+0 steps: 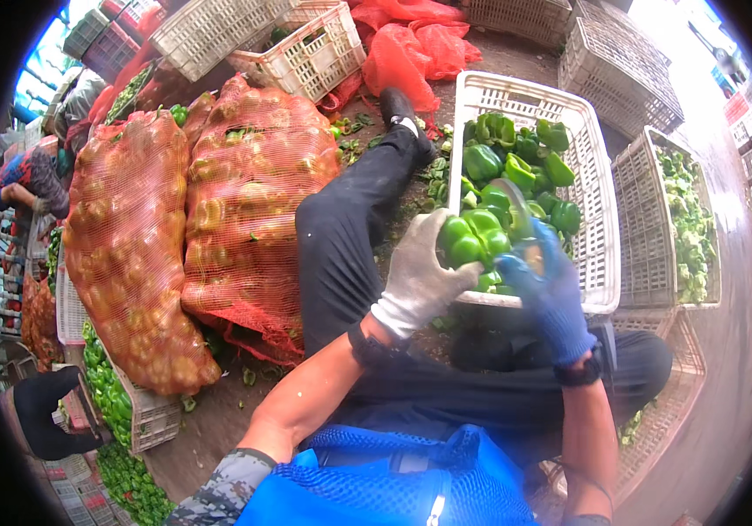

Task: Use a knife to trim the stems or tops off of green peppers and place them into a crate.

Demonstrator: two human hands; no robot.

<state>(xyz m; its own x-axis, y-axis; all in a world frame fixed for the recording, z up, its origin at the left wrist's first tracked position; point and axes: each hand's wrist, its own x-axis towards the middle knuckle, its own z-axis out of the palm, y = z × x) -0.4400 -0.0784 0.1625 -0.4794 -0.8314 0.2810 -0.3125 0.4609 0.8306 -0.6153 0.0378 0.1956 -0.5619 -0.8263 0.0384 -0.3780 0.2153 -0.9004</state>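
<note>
My left hand, in a whitish knit glove, grips a green bell pepper at the near left corner of a white plastic crate. In my right hand, gloved in blue and partly blurred, is a small knife with a curved blade. Its handle shows only in part between the fingers. The blade stands close beside the held pepper; whether it touches is hard to tell. Beneath both hands, several green bell peppers, some cut open, lie in the crate.
Two red mesh sacks full of produce lean at my left. My outstretched leg lies between them and the crate. A crate of green trimmings stands at the right. More peppers fill a crate at the lower left. Red netting lies ahead.
</note>
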